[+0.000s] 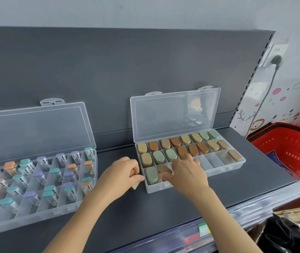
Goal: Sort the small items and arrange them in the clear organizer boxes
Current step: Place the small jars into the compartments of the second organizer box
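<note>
The work looks well advanced in the right organizer box (226,168), which stands open on the dark shelf (182,207) with its lid leaning back against the rear panel. Its far and middle rows appear full of oval pieces in tan, brown and green. Along the near row, a green oval piece (152,175) fills the leftmost compartment and a tan oval piece (235,155) the rightmost, while a few compartments between them still show bare plastic. The colours are mixed along the rows, so any grouping by colour is, by the look of it, not done.

The right hand (185,172) lies over the near row, its fingers spread and fairly straight, the tips resting on a brown oval piece (163,169) in the second compartment from the left, probably seating it. The left hand (121,172) sits on the shelf just beside the box's left end, fingers curled in, seemingly pinching a pale scrap (135,186) that peeks out below them.

To the left, the left organizer box (69,209) holds capped items in orange, teal and purple, scattered unevenly, with several near compartments unfilled. A red basket (291,157) stands at the right.
</note>
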The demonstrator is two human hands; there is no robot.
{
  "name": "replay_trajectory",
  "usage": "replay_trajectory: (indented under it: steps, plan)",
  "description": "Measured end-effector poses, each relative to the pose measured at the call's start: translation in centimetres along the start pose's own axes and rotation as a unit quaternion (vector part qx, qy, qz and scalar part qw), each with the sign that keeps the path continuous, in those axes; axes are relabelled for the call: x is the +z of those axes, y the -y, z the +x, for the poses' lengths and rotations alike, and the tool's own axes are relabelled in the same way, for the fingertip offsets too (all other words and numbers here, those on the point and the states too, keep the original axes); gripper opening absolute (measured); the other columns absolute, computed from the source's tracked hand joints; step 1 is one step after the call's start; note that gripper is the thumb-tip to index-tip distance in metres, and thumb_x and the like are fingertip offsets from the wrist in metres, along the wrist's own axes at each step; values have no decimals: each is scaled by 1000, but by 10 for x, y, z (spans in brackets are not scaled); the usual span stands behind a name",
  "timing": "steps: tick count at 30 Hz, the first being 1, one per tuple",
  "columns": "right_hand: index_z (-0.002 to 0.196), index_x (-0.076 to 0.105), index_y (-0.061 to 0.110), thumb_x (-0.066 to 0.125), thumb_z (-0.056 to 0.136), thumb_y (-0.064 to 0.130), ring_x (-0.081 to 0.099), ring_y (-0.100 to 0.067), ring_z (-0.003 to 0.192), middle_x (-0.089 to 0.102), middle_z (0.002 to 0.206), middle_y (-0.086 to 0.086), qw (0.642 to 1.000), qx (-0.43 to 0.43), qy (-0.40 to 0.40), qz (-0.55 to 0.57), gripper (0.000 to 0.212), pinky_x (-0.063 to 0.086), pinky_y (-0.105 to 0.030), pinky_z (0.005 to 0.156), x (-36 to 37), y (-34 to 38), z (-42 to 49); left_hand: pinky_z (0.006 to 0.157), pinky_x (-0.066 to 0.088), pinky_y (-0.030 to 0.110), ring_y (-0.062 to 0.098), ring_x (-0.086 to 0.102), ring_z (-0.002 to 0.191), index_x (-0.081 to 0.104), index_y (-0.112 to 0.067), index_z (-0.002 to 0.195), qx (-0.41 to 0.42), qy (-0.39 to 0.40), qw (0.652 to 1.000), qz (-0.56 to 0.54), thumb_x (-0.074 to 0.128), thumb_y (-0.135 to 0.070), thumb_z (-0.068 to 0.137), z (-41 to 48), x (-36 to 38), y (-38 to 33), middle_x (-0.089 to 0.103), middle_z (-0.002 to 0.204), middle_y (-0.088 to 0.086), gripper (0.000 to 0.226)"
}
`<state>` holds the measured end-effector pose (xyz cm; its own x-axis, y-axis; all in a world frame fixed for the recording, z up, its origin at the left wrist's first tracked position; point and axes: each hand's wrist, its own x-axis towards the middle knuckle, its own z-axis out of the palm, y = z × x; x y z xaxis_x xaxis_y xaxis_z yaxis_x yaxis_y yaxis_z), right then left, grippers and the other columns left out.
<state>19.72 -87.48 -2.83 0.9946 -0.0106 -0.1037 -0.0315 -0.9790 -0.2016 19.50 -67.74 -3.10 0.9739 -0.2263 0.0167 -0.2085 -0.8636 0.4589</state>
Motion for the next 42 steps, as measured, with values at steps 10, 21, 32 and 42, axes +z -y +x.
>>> replay_trajectory:
  steps: [10, 21, 32, 42]
  plan:
    - [116, 64, 28, 59, 90, 29, 50, -27, 104, 49, 117, -5, 997, -72, -5, 32, 26, 49, -34, 89, 2, -8, 14, 71, 61, 39, 23, 69, 85, 67, -9, 90, -151, -51, 883, -442, 69, -24, 86, 0, 4, -6, 67, 90, 11, 17]
    - [109, 65, 26, 52, 92, 21, 40, -22, 93, 48, 105, -4, 991, -118, -1, -56, 22, 42, -32, 86, -1, -7, 13, 87, 56, 34, 18, 65, 100, 54, -24, 126, -143, -40, 903, -404, 73, -12, 79, -5, 7, 6, 57, 113, -7, 52]
    - [127, 60, 17, 51, 92, 9, 42, -22, 121, 59, 117, -4, 966, -41, -139, 213, 37, 38, -24, 89, -3, -26, 7, 68, 46, 16, 8, 60, 93, 56, -33, 106, -71, -109, 945, -300, 78, -29, 76, -4, 4, -4, 60, 100, -18, 37]
    - [102, 66, 26, 68, 83, 7, 64, -21, 93, 65, 105, -2, 755, 101, -132, 634, 28, 58, -35, 81, -2, -51, -6, 80, 45, 14, 9, 55, 109, 53, -28, 126, -22, -83, 960, -267, 69, -22, 83, 18, 20, -54, 56, 121, -12, 46]
